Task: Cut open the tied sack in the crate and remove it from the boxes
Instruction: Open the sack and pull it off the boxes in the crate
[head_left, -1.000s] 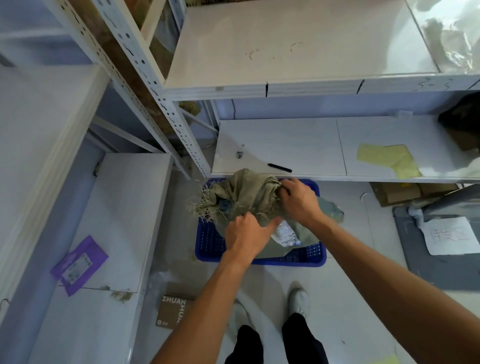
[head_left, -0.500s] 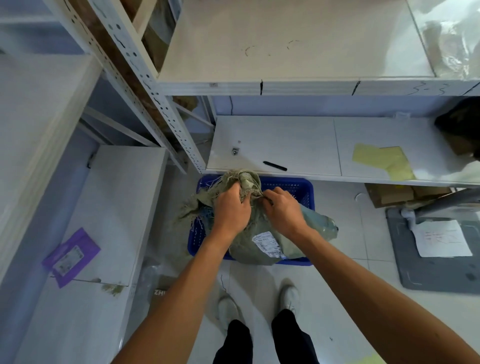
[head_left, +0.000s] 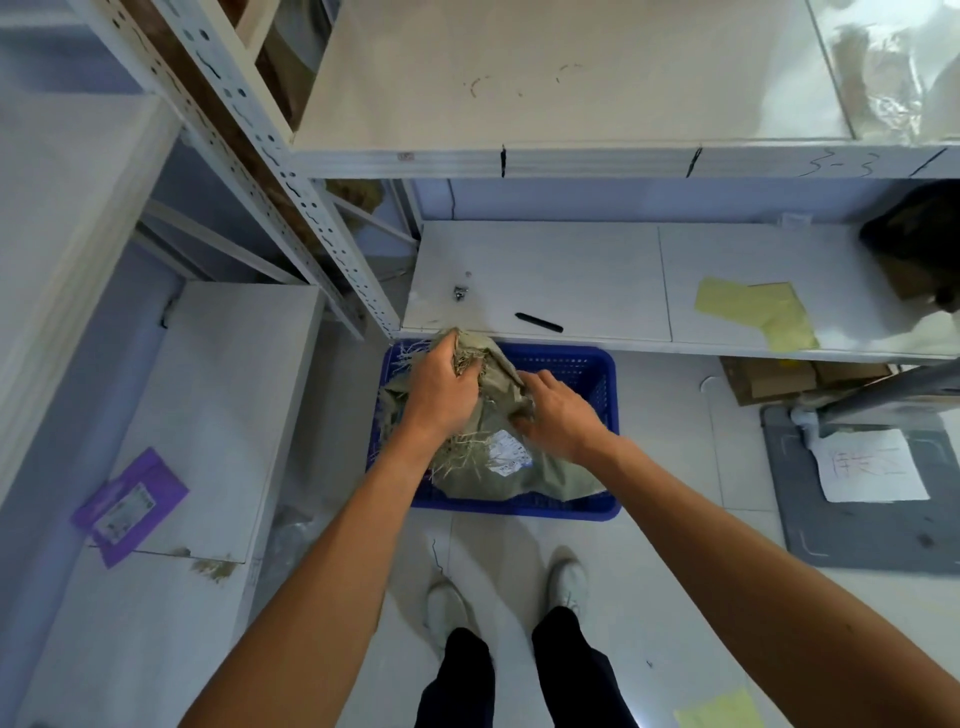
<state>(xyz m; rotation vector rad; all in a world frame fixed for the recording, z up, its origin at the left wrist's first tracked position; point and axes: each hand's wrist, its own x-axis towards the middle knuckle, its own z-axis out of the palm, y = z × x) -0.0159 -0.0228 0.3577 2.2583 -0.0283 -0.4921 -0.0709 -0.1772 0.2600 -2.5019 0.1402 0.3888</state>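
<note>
Olive woven sack (head_left: 498, 467) slumped in the blue crate (head_left: 587, 374), cloth coarse, rumpled, frayed at the edges with pale loose strands sticking out like straw. Left hand (head_left: 441, 395) clamped over the bunched top of the sack, fingers (head_left: 467, 371) curled tight into the gathered neck. Right hand (head_left: 558, 415) just beside it, pressed to the cloth, fingers (head_left: 537, 379) hooked into a fold of the same fabric. White printed label (head_left: 506, 452) stuck on the sack's side, crinkled, partly tucked under the right wrist. Crate plastic, rectangular, walls a lattice of small holes, rounded corners, standing on pale floor tiles (head_left: 670, 431). Nothing to tell of what lies inside the sack.

All around, metal racking: a cream perforated upright (head_left: 291, 192) slanting across, smooth off-white shelf boards above and behind. On the low shelf (head_left: 571, 270) just behind the crate, a slim black pen-like object (head_left: 538, 322) and a small metal fitting (head_left: 460, 292); farther right, a flat yellow sheet (head_left: 753, 312). On the left shelf, a purple packet (head_left: 130, 506) with a pale sticker. Off to the right on the floor, a grey mat (head_left: 857, 525) with a white sheet of handwritten paper (head_left: 867, 465), brown cardboard (head_left: 779, 376) near it. White shoes (head_left: 569, 577) and dark trouser legs at the bottom of view
</note>
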